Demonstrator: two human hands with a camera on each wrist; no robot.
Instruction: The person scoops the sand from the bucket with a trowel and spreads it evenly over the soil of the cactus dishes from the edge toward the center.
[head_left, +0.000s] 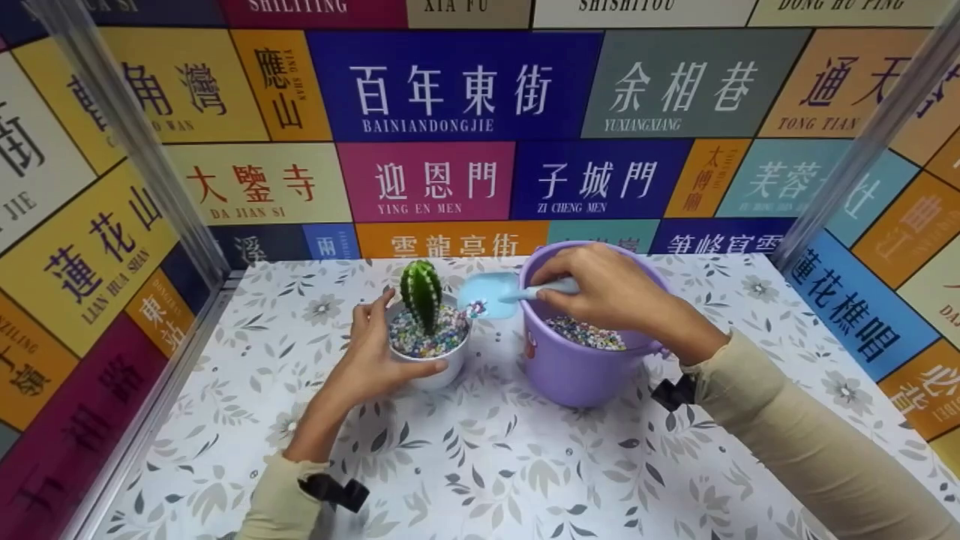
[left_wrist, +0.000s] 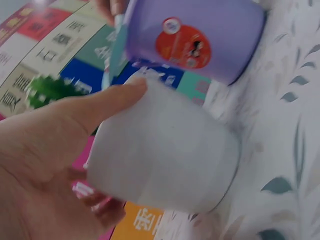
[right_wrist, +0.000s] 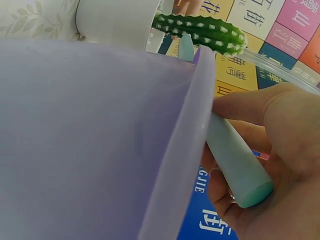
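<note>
Pale-blue scoop [head_left: 491, 294] held between white pot [head_left: 429, 358] and purple bucket [head_left: 581, 360] — both standing on the floral bench [head_left: 480, 465].
Left hand [head_left: 375, 360] curls round the pot's near-left side, thumb along its front; a green cactus [head_left: 421, 295] stands upright in its coloured gravel. Right hand [head_left: 607, 289] grips the scoop's handle above the bucket, just right of the pot — blade carrying a few pebbles near the cactus.

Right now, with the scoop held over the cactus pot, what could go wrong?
The light blue scoop in the right hand may drop its few pebbles past the rim of the white pot. The pot already looks nearly full, so more may roll onto the table. The scoop could also knock the cactus.
</note>
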